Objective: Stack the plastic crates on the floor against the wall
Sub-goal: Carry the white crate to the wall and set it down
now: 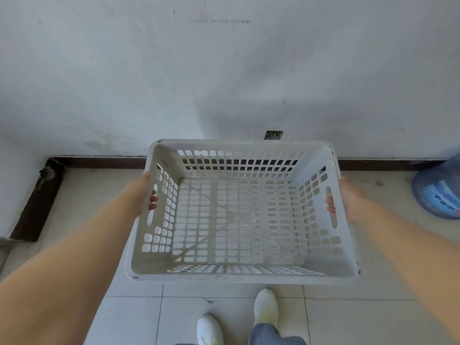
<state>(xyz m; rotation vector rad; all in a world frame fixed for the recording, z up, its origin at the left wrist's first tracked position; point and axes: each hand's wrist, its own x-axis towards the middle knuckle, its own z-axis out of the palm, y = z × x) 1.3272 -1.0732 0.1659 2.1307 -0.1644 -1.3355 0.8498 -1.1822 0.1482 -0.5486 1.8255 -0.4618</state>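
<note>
A white perforated plastic crate hangs level in front of me, above the tiled floor and close to the wall. It is empty inside. My left hand grips its left side, fingertips showing through the handle slot. My right hand grips the right side the same way, fingers curled through that slot. The floor shows through the crate's holes. No other crate is in view.
A blue water jug stands on the floor at the right by the wall. A dark skirting board runs along the wall and turns at a corner on the left. My white shoes stand just behind the crate.
</note>
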